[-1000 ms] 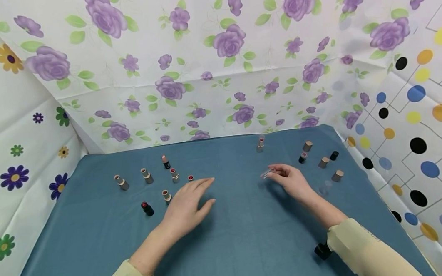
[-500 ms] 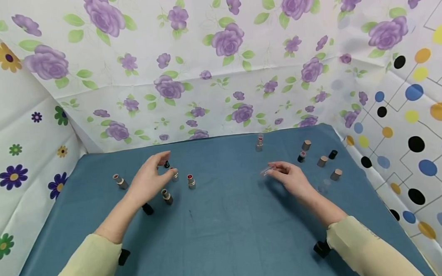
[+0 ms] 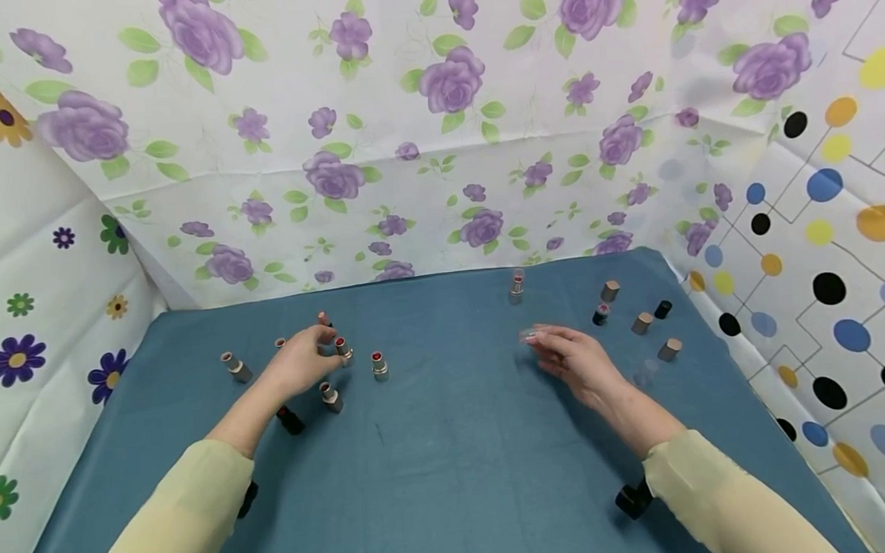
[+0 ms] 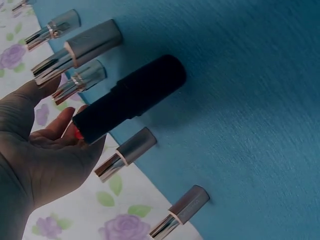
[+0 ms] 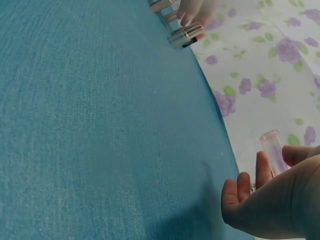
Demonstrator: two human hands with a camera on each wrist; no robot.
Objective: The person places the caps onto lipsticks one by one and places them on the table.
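Observation:
My left hand (image 3: 303,366) reaches low among uncapped lipsticks on the left side of the table, its thumb and forefinger apart beside a clear-based lipstick (image 3: 344,350). Contact there cannot be made out. Behind it stands a pink lipstick (image 3: 325,319); a black lipstick (image 4: 131,97) looms in front in the left wrist view. Near the hand are also a brown-based lipstick (image 3: 331,397) and another clear-based lipstick (image 3: 380,366). My right hand (image 3: 576,360) pinches a clear lipstick cap (image 5: 273,150) between thumb and fingers, raised above the cloth.
At the back stands a lipstick (image 3: 516,289) under a clear cap. On the right are brown caps (image 3: 669,349), a black cap (image 3: 663,309), a dark-based lipstick (image 3: 600,314) and a faint clear cap (image 3: 646,372). Another lipstick (image 3: 235,367) stands far left. Floral cloth walls (image 3: 435,143) enclose the table.
The left hand has moved left and back, then lowered among the lipsticks with its fingers drawing nearer together. The right hand has stayed in place, turning the clear cap slightly.

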